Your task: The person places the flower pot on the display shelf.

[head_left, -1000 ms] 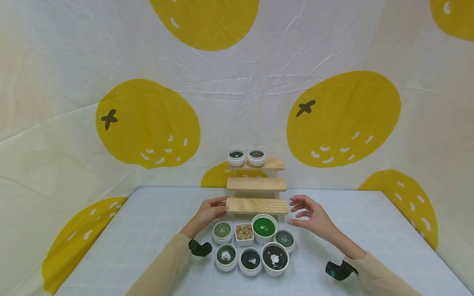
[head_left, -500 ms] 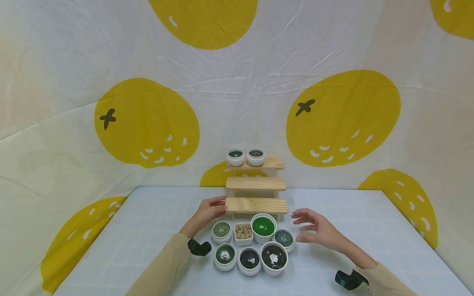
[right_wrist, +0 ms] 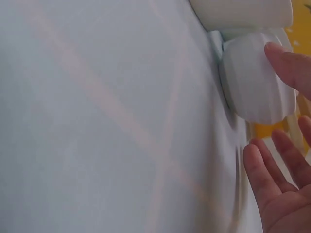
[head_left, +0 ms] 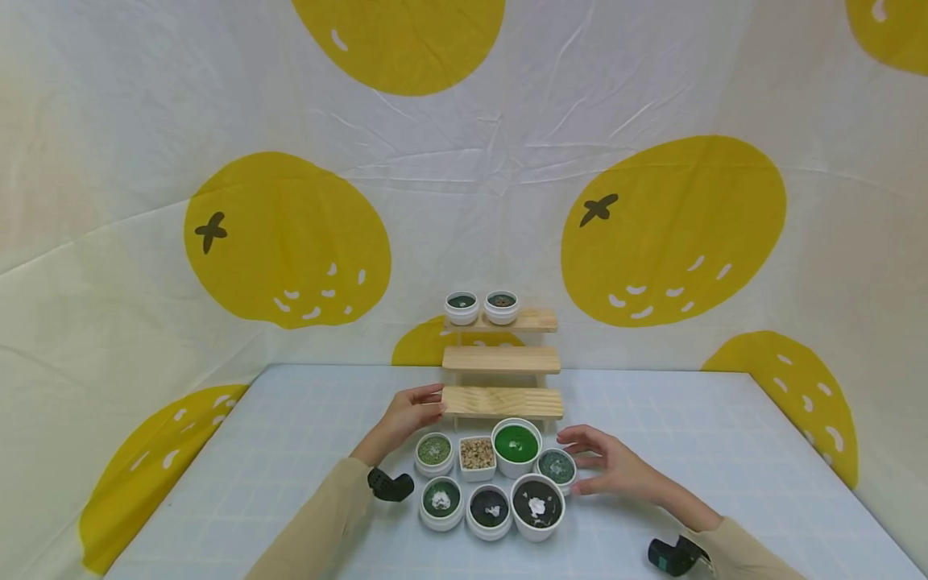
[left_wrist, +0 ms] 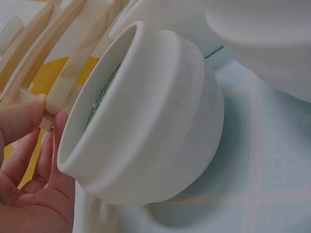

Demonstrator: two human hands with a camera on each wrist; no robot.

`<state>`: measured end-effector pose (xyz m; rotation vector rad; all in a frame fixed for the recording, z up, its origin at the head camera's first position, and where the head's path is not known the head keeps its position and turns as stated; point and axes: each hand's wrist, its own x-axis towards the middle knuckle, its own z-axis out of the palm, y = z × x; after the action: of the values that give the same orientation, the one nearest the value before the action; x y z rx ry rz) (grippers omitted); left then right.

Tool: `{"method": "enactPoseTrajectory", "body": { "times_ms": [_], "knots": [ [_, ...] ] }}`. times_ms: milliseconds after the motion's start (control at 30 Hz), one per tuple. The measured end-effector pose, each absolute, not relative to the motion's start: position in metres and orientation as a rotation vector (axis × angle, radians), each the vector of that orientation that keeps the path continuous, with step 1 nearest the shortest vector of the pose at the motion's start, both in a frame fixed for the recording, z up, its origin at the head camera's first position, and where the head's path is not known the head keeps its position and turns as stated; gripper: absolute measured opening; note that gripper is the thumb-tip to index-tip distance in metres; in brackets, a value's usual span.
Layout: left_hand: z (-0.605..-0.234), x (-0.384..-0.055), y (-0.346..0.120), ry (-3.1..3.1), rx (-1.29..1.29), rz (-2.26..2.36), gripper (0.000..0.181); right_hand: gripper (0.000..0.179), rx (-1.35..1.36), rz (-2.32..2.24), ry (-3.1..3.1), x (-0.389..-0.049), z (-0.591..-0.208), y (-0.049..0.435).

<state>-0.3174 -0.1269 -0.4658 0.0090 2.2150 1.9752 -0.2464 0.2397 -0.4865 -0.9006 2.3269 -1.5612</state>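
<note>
My left hand (head_left: 408, 416) pinches the left end of the lowest board of a three-tier wooden display stand (head_left: 502, 400); the left wrist view shows thumb and fingers (left_wrist: 22, 121) on the board's corner. My right hand (head_left: 612, 466) is spread around the right side of a small white pot with grey-green filling (head_left: 557, 466). In the right wrist view its thumb overlaps the white pot (right_wrist: 257, 80), while the fingers stay apart from it; whether the thumb touches cannot be told. Two small white pots, one with dark green filling (head_left: 461, 303) and one brownish (head_left: 502, 302), stand on the top board.
In front of the stand are a bright green pot (head_left: 516, 444), a square pot of pebbles (head_left: 478, 454), a mossy green pot (head_left: 434, 450) and several darker pots, including a large black-filled one (head_left: 537, 503). A fruit-patterned cloth (head_left: 478, 201) hangs behind the table.
My right hand has moved down from beside the lowest board, then left to the grey-green pot. The left hand keeps its hold on the board.
</note>
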Motion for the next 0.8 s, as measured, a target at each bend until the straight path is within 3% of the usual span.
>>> {"method": "enactPoseTrajectory", "body": {
  "times_ms": [467, 800],
  "knots": [
    [-0.464, -0.316, -0.126, 2.205, 0.025, 1.994, 0.046, 0.077, -0.940, -1.542, 2.285, -0.247, -0.489, 0.235],
    [-0.441, -0.296, -0.122, 2.230, 0.032, 1.986, 0.044, 0.073, -0.951, -1.482, 2.307, -0.245, -0.489, 0.226]
  ]
}}
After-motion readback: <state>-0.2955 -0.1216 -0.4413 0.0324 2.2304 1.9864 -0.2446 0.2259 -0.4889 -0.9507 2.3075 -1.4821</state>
